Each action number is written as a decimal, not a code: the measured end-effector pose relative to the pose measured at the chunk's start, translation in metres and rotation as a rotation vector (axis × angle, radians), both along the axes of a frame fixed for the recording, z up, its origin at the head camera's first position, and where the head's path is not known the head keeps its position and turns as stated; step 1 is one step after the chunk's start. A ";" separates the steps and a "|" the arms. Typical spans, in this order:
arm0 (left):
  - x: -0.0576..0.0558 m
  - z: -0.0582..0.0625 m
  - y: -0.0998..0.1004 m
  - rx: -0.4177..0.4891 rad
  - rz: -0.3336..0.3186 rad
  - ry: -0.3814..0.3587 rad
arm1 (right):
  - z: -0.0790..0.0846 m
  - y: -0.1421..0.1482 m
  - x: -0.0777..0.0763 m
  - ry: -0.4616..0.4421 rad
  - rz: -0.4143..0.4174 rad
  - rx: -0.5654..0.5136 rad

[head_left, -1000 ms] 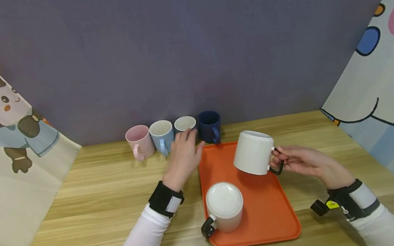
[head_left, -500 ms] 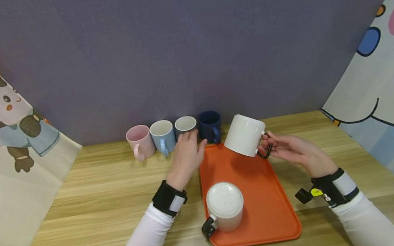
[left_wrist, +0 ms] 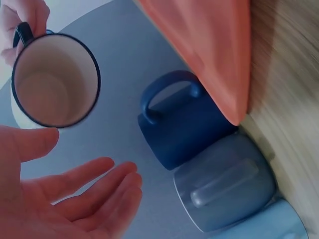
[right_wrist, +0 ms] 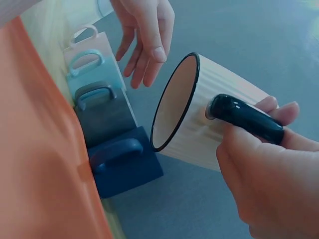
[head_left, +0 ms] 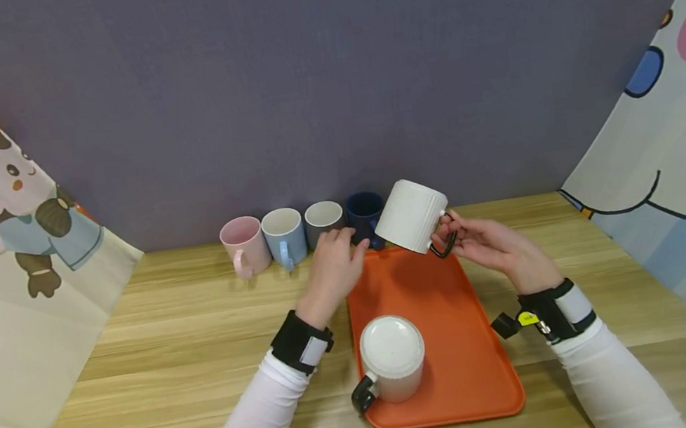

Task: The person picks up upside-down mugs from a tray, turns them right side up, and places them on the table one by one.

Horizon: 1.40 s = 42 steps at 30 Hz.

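Note:
My right hand (head_left: 489,247) pinches the black handle of a white ribbed mug (head_left: 412,216), holding it tilted, mouth downward, above the far end of the orange tray (head_left: 440,344). The mug's black rim and inside show in the left wrist view. My left hand (head_left: 335,268) holds nothing; its fingers extend loosely in front of a grey mug (head_left: 323,218). Right of that stands a dark blue mug (head_left: 363,212), partly covered by the white one in the head view. A second white mug (head_left: 392,356) with a black handle sits upside down on the tray's near left.
A light blue mug (head_left: 284,235) and a pink mug (head_left: 245,245) continue the upright row to the left, along the grey back panel (head_left: 329,88). Wooden tabletop (head_left: 194,358) extends on both sides of the tray.
My right hand has carried the white mug left and away from me, toward the dark blue mug. My left hand has drifted slightly right.

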<state>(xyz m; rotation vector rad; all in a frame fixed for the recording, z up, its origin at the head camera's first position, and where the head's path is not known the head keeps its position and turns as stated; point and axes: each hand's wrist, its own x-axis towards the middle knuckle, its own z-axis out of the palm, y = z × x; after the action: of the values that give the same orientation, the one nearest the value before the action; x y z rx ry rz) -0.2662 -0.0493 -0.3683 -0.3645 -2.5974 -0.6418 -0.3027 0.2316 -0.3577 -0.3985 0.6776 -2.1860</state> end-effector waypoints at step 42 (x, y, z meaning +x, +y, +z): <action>0.006 0.023 0.030 0.695 -0.450 -0.588 | 0.030 -0.062 0.001 -0.022 -0.135 -0.087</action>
<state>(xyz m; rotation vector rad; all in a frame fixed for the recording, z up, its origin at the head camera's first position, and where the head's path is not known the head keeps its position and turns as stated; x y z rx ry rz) -0.2602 -0.0192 -0.3450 -0.5927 -2.5696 -1.9839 -0.3013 0.1700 -0.3275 -0.3822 0.6142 -2.3503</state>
